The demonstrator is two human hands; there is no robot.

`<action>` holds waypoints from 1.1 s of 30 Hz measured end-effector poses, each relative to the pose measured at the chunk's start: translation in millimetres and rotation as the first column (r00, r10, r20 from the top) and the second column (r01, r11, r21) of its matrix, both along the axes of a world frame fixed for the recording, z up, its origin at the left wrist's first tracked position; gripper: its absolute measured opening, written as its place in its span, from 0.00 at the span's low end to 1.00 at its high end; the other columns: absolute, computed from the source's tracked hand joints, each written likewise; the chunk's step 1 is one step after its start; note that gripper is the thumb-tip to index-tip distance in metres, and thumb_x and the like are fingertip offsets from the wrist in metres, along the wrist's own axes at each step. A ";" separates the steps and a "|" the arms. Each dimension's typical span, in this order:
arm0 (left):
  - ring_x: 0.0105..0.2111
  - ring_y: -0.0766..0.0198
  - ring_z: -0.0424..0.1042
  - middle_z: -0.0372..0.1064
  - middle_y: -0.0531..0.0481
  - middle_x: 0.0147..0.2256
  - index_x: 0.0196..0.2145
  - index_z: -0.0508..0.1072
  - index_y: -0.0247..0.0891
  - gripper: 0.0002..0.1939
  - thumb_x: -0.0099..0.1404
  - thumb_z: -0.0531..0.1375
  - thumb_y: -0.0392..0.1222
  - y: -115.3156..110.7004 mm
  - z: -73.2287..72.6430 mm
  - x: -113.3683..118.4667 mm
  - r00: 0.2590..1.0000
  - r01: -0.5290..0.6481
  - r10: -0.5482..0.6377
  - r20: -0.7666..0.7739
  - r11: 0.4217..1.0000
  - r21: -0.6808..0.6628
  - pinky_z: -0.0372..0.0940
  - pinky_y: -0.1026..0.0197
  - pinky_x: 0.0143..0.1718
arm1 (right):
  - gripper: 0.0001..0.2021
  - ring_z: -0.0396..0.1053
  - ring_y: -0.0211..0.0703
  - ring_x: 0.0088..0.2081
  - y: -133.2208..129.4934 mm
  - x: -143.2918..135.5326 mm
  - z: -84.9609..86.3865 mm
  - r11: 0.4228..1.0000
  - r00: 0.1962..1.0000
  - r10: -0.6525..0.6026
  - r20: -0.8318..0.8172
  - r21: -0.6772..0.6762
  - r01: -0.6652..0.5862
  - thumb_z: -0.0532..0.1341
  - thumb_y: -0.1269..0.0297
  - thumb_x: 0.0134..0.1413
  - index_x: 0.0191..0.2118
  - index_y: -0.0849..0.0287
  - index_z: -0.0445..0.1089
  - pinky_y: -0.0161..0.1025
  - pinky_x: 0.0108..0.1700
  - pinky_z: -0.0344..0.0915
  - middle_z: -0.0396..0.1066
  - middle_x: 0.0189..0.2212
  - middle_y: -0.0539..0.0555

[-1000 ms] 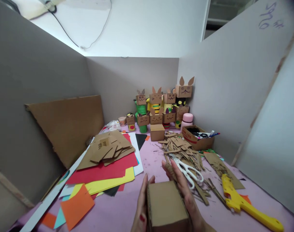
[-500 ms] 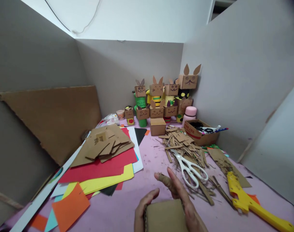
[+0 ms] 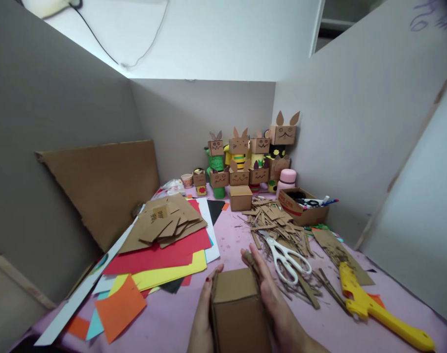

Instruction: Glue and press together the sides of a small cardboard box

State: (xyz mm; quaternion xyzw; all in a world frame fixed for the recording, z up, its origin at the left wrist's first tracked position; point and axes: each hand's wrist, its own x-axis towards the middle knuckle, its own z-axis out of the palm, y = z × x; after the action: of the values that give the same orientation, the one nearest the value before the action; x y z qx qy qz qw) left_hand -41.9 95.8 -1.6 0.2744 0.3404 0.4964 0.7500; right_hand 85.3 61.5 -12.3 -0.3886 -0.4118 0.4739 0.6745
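Observation:
A plain brown cardboard box stands on the pink table right in front of me. My left hand presses flat against its left side. My right hand lies along its right side, fingers stretched forward past the box. Both hands clasp the box between them. White-handled scissors lie just beyond my right fingertips, on a heap of cardboard strips.
Coloured paper sheets and cut cardboard pieces lie at left, under a leaning cardboard sheet. A yellow glue gun lies at right. Cardboard animal figures, a small box and a pen-filled carton stand at the back.
The box has come up further into view and forward on the table. My right hand, raised off it half a second ago, now lies flat along its side.

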 end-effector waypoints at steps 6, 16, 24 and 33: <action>0.54 0.55 0.68 0.73 0.52 0.49 0.54 0.68 0.49 0.26 0.61 0.58 0.59 -9.3 0.4 6.2 0.993 -0.090 0.095 0.071 0.993 -0.083 0.59 0.55 0.57 | 0.31 0.40 0.45 0.68 -3.9 -5.6 -4.6 0.996 0.975 -0.017 0.224 0.091 -0.004 0.53 0.37 0.55 0.63 0.35 0.52 0.46 0.67 0.38 0.48 0.67 0.42; 0.61 0.44 0.56 0.67 0.40 0.55 0.52 0.70 0.41 0.37 0.47 0.68 0.61 18.6 -17.7 4.5 0.996 -0.022 0.030 -0.081 0.995 0.095 0.53 0.48 0.60 | 0.37 0.45 0.45 0.67 5.9 -0.5 7.9 0.981 0.990 0.025 -0.136 -0.187 -0.050 0.55 0.36 0.53 0.65 0.45 0.53 0.47 0.65 0.44 0.50 0.67 0.50; 0.55 0.44 0.66 0.73 0.42 0.49 0.49 0.73 0.41 0.30 0.54 0.64 0.61 19.2 -8.8 0.0 0.999 0.014 -0.014 -0.034 1.000 -0.009 0.60 0.44 0.56 | 0.41 0.48 0.44 0.66 12.3 2.6 8.5 0.978 0.917 -0.006 -0.399 -0.194 -0.078 0.58 0.33 0.47 0.63 0.47 0.56 0.46 0.66 0.42 0.52 0.66 0.52; 0.54 0.48 0.67 0.72 0.48 0.50 0.59 0.59 0.53 0.43 0.48 0.68 0.61 11.7 -6.1 1.4 0.955 -0.195 0.208 0.211 0.977 -0.084 0.62 0.50 0.54 | 0.33 0.59 0.51 0.61 16.9 -2.7 -4.7 0.990 0.882 -0.073 -0.466 -0.138 0.009 0.64 0.36 0.43 0.53 0.48 0.70 0.51 0.63 0.49 0.67 0.57 0.55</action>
State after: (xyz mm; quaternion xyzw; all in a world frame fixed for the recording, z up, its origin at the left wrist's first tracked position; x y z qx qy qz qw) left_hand -40.5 107.5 -7.7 0.1585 0.2975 0.5864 0.7365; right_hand 82.6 78.4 -16.9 -0.3146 -0.1956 0.5656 0.7368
